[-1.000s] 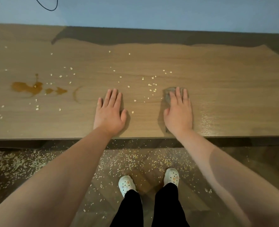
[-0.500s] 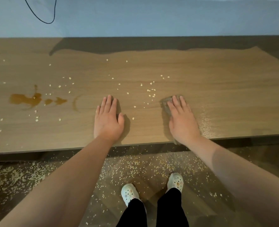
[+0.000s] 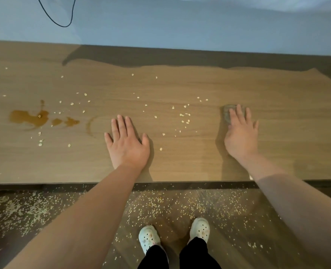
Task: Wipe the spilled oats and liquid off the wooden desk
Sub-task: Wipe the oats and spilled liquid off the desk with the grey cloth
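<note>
Right hand [image 3: 240,136] flat on grey cloth [image 3: 226,113]

The light is dim and warm on the desk [image 3: 277,98], while the wall [image 3: 180,26] behind looks cool blue-grey and is brightest at its top right corner. A broad dark shadow with a wavy edge lies along the back of the desk. The left hand [image 3: 126,146] throws a soft shadow to its right. The right hand [image 3: 240,136] throws one to its left and toward the near edge. A shadow line crosses the right forearm [image 3: 296,210], and the skin is darker below it. The floor [image 3: 44,220] is murky. The left forearm [image 3: 73,220] and the right one look swollen and blurred at the lower corners.
</note>
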A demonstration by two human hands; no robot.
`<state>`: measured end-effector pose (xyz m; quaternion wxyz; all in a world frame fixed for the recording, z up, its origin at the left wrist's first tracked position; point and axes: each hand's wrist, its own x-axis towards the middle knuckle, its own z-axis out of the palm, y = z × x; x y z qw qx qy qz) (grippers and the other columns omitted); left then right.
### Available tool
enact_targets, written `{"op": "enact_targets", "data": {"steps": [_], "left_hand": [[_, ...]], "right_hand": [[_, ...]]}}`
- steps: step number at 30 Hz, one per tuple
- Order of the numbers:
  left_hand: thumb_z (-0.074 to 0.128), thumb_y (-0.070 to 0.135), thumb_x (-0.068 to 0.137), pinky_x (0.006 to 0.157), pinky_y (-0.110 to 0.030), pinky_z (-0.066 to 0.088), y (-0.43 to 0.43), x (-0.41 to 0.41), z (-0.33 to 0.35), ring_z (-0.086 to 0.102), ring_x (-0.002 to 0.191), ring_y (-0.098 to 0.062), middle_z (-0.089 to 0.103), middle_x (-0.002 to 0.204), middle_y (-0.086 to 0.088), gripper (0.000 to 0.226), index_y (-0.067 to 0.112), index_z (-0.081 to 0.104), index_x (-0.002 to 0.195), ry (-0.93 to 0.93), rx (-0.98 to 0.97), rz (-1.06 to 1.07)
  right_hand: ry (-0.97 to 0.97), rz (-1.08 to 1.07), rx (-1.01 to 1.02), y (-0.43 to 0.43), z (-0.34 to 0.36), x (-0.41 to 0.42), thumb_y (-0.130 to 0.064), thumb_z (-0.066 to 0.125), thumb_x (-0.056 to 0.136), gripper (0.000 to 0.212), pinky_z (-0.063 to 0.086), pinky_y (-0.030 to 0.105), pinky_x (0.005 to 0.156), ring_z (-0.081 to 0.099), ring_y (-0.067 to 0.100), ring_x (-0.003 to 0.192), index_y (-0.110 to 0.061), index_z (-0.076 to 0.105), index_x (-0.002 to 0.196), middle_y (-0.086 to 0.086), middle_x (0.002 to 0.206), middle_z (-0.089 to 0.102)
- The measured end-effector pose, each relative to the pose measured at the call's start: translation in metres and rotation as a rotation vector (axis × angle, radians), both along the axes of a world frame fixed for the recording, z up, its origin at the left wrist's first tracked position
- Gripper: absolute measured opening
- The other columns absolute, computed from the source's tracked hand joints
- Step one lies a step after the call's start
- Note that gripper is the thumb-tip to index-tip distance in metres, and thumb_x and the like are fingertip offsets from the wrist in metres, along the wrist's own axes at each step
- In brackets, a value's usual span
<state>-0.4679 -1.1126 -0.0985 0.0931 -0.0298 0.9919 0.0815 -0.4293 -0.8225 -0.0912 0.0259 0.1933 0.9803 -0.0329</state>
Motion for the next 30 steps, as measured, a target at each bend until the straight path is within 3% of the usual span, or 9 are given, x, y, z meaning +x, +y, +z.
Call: {"op": "enact_targets", "data": {"steps": [5, 9, 13, 19, 21, 23, 26, 28, 30], "left_hand": [[0.021, 0.046, 0.099, 0.122, -0.047, -0.003, 0.001, 0.000, 0.000, -0.013, 0.150, -0.021, -0.011, 0.164, -0.005, 0.071, 0.013, -0.004, 0.156, 0.013, -0.013, 0.001], [0.022, 0.044, 0.099, 0.122, -0.047, -0.002, 0.001, 0.002, -0.001, -0.011, 0.151, -0.021, -0.010, 0.164, -0.005, 0.069, 0.014, -0.002, 0.157, 0.027, -0.014, -0.002], [0.024, 0.045, 0.099, 0.122, -0.047, -0.001, 0.000, 0.001, -0.001, -0.009, 0.151, -0.021, -0.006, 0.164, -0.005, 0.069, 0.014, 0.002, 0.157, 0.038, -0.021, 0.010], [0.028, 0.044, 0.098, 0.122, -0.046, 0.000, 0.002, 0.001, -0.003, -0.006, 0.151, -0.020, -0.001, 0.165, -0.004, 0.069, 0.015, 0.007, 0.157, 0.072, -0.010, 0.025], [0.028, 0.044, 0.098, 0.122, -0.047, 0.000, 0.001, 0.001, -0.003, -0.005, 0.151, -0.020, 0.000, 0.165, -0.004, 0.069, 0.015, 0.008, 0.157, 0.084, -0.007, 0.018], [0.029, 0.044, 0.098, 0.122, -0.046, 0.000, 0.000, 0.000, -0.003, -0.005, 0.151, -0.020, 0.000, 0.165, -0.004, 0.069, 0.015, 0.009, 0.157, 0.095, 0.005, 0.022], [0.029, 0.044, 0.098, 0.122, -0.046, 0.000, 0.000, 0.001, -0.002, -0.006, 0.151, -0.019, 0.000, 0.165, -0.003, 0.069, 0.016, 0.009, 0.157, 0.084, 0.002, 0.032], [0.029, 0.045, 0.097, 0.122, -0.046, 0.000, 0.001, 0.001, -0.001, -0.006, 0.151, -0.019, 0.000, 0.165, -0.003, 0.069, 0.017, 0.009, 0.157, 0.083, 0.007, 0.031], [0.029, 0.045, 0.097, 0.122, -0.046, 0.000, 0.001, 0.001, -0.001, -0.006, 0.151, -0.019, 0.000, 0.165, -0.003, 0.069, 0.017, 0.010, 0.157, 0.085, 0.013, 0.035]], "right_hand": [[0.060, -0.251, -0.059, -0.012, -0.005, -0.070, -0.014, 0.040, 0.093, 0.066, 0.009, 0.053, 0.120, 0.002, 0.033, 0.150, -0.009, 0.017, 0.155, 0.010, 0.164, 0.006], [0.083, 0.095, -0.054, -0.022, -0.010, -0.063, -0.010, 0.040, 0.094, 0.064, 0.011, 0.048, 0.120, 0.004, 0.031, 0.151, -0.010, 0.021, 0.154, 0.009, 0.164, 0.011], [0.080, 0.451, -0.101, 0.010, -0.009, -0.053, -0.006, 0.039, 0.097, 0.056, 0.019, 0.054, 0.118, 0.012, 0.031, 0.150, -0.008, 0.028, 0.152, 0.011, 0.161, 0.021], [0.119, -0.105, -0.144, -0.005, -0.004, -0.099, -0.008, 0.040, 0.091, 0.067, 0.011, 0.046, 0.121, 0.003, 0.028, 0.151, -0.012, 0.021, 0.155, 0.005, 0.164, 0.009], [0.134, 0.035, -0.158, -0.031, -0.006, -0.092, -0.007, 0.042, 0.091, 0.068, 0.012, 0.044, 0.121, 0.004, 0.027, 0.151, -0.012, 0.021, 0.155, 0.005, 0.164, 0.010], [0.124, 0.374, -0.149, -0.042, -0.011, -0.072, -0.005, 0.043, 0.093, 0.064, 0.013, 0.043, 0.122, 0.006, 0.026, 0.151, -0.011, 0.024, 0.154, 0.006, 0.163, 0.015], [0.074, 0.684, -0.232, -0.009, -0.002, -0.066, 0.000, 0.044, 0.096, 0.057, 0.012, 0.045, 0.121, 0.010, 0.019, 0.149, -0.011, 0.032, 0.151, 0.004, 0.160, 0.023], [0.086, 0.572, -0.214, 0.017, -0.003, -0.085, 0.000, 0.043, 0.096, 0.056, 0.015, 0.051, 0.121, 0.014, 0.023, 0.149, -0.011, 0.035, 0.150, 0.004, 0.160, 0.025], [0.135, 0.301, -0.216, 0.019, -0.004, -0.109, -0.003, 0.041, 0.095, 0.056, 0.018, 0.049, 0.120, 0.015, 0.028, 0.149, -0.011, 0.035, 0.150, 0.006, 0.161, 0.024]]}}
